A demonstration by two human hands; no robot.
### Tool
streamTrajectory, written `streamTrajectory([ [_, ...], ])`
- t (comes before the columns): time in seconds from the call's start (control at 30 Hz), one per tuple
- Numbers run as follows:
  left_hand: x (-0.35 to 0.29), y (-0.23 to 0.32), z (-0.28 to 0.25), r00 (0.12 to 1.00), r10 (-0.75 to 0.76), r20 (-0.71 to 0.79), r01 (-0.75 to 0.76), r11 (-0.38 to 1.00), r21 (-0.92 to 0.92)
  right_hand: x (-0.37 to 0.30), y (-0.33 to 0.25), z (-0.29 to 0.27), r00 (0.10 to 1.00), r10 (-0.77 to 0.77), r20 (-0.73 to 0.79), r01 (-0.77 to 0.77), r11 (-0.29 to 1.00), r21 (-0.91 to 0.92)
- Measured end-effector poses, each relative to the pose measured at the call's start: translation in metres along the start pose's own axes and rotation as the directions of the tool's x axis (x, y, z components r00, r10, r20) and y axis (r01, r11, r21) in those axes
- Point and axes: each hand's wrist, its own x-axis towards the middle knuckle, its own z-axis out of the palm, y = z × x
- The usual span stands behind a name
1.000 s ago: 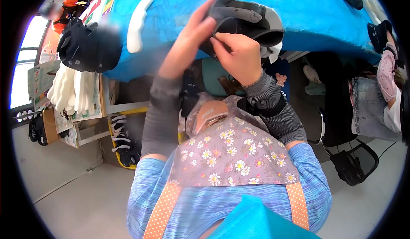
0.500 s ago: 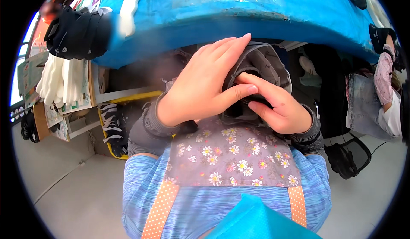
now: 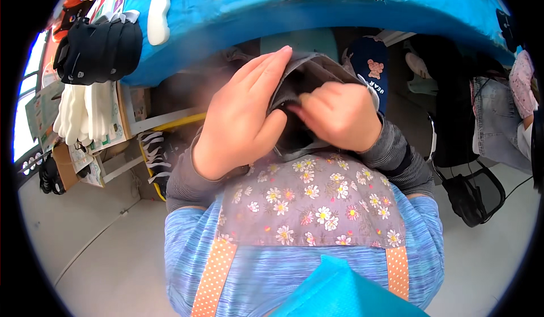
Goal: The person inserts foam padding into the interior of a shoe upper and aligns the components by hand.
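My left hand is held over the lap with its fingers stretched out together and the thumb apart. Its thumb side lies along the left edge of a grey cloth opening, which looks like a pocket or fold of the apron. My right hand has curled fingers at the dark inside of that opening. Its fingertips are blurred, and whatever they hold is hidden. Below both hands spreads a grey apron with white and pink daisies.
Ahead is a blue-covered table with a wavy white strip and stacked black padded pieces. More white strips hang at left, near a yellow-rimmed crate. At right are a co-worker's jeans and a black-framed object.
My right hand has curled its fingers and moved up a little, away from the left thumb. My left hand has shifted left. The view has moved slightly, and dark-blue cloth with a bear now shows.
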Motion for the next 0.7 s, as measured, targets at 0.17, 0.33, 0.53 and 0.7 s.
streamTrajectory([
  [0.17, -0.004, 0.000, 0.001, 1.000, 0.005, 0.020, -0.004, 0.999, -0.049, 0.006, 0.002, -0.004, 0.988, 0.061, -0.144, -0.055, 0.997, 0.050],
  [0.33, -0.003, 0.001, 0.005, 0.999, 0.024, 0.025, -0.024, 1.000, 0.011, 0.008, -0.001, 0.002, 0.965, 0.138, -0.222, -0.127, 0.990, 0.063],
  [0.53, -0.004, 0.004, 0.002, 1.000, 0.000, 0.022, -0.001, 0.998, 0.067, 0.011, 0.000, -0.001, 0.970, 0.149, -0.192, -0.143, 0.989, 0.046],
  [0.7, 0.006, 0.011, -0.007, 1.000, 0.000, -0.029, 0.003, 0.995, 0.097, 0.007, -0.011, -0.029, 0.931, 0.342, -0.124, -0.340, 0.940, 0.036],
])
